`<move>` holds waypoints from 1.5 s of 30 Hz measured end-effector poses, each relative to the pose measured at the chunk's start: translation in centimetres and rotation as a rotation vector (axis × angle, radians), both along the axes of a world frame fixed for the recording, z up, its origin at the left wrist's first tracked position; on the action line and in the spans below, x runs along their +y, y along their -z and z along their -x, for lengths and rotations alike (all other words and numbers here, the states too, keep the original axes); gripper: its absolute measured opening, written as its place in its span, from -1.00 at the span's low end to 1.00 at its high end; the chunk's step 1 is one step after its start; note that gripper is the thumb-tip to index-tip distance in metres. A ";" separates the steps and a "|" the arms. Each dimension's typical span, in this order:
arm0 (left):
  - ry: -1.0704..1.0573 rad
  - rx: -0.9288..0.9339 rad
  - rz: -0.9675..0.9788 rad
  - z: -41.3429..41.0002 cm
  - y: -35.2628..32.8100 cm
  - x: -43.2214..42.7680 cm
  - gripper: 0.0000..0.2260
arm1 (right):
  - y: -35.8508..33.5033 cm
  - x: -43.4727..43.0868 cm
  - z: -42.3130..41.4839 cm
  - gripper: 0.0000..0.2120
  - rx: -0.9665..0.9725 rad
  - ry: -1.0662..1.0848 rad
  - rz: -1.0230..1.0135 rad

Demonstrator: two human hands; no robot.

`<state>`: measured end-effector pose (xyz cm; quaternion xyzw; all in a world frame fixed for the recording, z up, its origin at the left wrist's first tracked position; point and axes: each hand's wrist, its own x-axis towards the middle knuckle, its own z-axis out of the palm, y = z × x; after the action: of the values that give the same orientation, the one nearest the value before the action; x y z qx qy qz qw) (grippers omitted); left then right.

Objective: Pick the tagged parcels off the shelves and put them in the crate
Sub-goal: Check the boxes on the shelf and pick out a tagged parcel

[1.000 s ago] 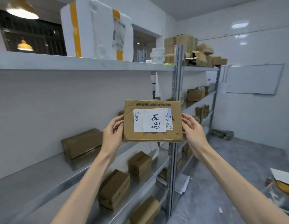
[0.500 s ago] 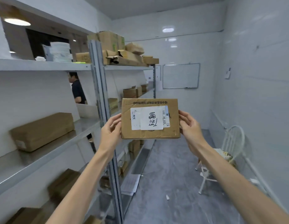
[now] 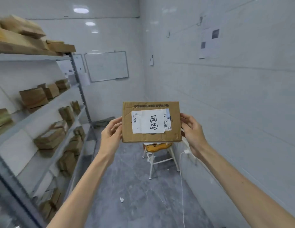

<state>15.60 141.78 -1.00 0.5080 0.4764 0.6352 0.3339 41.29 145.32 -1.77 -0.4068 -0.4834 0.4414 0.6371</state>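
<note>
A flat brown cardboard parcel [image 3: 151,137] with a white handwritten tag on its shipping label is held upright in front of me, above the aisle floor. My left hand [image 3: 110,134] grips its left edge and my right hand [image 3: 191,130] grips its right edge, fingers curled round the sides. Metal shelves [image 3: 49,104] with several more brown parcels run along the left. No crate is in view.
A white chair [image 3: 160,158] with a yellow object on its seat stands against the right wall, behind and below the parcel. A white cable [image 3: 182,186] hangs from a wall plug. A whiteboard [image 3: 107,66] hangs on the far wall. Grey floor stretches ahead.
My view has swung right, away from the shelves and toward the aisle and right wall. The parcel stays gripped in both hands, held in front of me.
</note>
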 end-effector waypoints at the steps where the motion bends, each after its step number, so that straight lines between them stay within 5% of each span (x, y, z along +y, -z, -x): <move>1: 0.039 0.002 0.006 -0.8 0.4 1.7 -0.79 | 0.4 0.5 -0.9 -0.74 0.004 0.040 0.011; 14: 0.577 0.092 0.121 -13.2 5.2 18.9 -0.77 | 7.3 3.3 -10.3 -0.83 0.076 0.617 0.197; 25: 1.012 0.289 0.207 -28.1 16.5 21.4 -0.70 | 20.5 -2.6 -17.3 -0.71 0.208 0.990 0.458; 45: 1.258 0.804 0.218 -49.6 43.3 20.2 -0.70 | 48.0 -8.3 -24.7 -0.80 0.828 1.287 0.736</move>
<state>65.19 162.02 -44.26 0.8410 0.2417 0.0394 0.4825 65.95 137.05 -49.76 -0.5896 0.2888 0.2352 0.7167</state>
